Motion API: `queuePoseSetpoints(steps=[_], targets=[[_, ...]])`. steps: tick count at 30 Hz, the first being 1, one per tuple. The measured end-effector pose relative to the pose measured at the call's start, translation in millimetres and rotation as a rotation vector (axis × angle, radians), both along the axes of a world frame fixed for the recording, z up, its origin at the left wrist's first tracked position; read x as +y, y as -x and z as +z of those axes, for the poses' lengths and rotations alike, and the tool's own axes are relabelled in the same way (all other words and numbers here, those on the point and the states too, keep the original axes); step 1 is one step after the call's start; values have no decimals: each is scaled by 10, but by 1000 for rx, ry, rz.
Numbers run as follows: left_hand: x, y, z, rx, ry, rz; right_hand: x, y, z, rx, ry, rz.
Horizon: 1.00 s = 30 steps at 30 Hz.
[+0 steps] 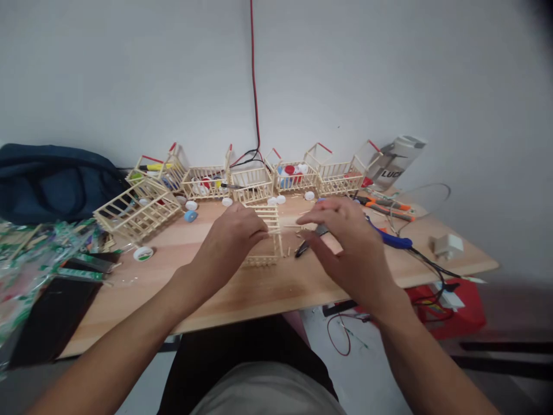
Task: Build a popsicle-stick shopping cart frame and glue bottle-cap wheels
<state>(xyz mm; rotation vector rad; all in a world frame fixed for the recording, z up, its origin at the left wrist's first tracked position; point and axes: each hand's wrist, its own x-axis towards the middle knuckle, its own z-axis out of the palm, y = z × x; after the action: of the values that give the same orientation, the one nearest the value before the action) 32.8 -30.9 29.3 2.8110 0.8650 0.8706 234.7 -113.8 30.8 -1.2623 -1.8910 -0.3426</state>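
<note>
My left hand point(235, 239) is closed on a small half-built cart of thin wooden sticks point(268, 236), holding it on the wooden table point(259, 288). My right hand point(345, 239) hovers just right of the cart, fingers pinched on a thin wooden stick point(290, 225) that points at the cart's top edge. A dark tool point(309, 243) lies on the table under the right hand's fingers.
Several finished stick carts point(207, 181) with red handles line the back of the table, some holding bottle caps. A larger cart point(138, 210) lies tipped at the left. Blue-handled point(391, 237) and orange-handled point(389, 206) pliers, cables and a white adapter point(448, 246) sit right. A dark bag point(52, 178) rests far left.
</note>
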Motion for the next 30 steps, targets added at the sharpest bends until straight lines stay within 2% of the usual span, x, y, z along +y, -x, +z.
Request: queuePoseSetpoints(steps=[6,10,12,14,18,20,25,30], targets=[[-54,-10,-22,116,-124,39,125,214,-29,-38,99,51],[-77,-6,-4,42,-75,64,82,199,-72,24,77,37],[-62,11,26,-100,38,83,42,193,-133,82,75,17],[-27,39,64,-230,216,99,7,207,-207,136,88,4],[66,96,130,-364,638,93,-17,294,-301,164,51,-28],[102,114,149,-421,796,88,-6,341,-300,184,37,-14],[150,138,151,-496,1012,91,58,410,-250,252,41,25],[184,138,135,-540,1233,-14,167,402,-247,29,-65,30]])
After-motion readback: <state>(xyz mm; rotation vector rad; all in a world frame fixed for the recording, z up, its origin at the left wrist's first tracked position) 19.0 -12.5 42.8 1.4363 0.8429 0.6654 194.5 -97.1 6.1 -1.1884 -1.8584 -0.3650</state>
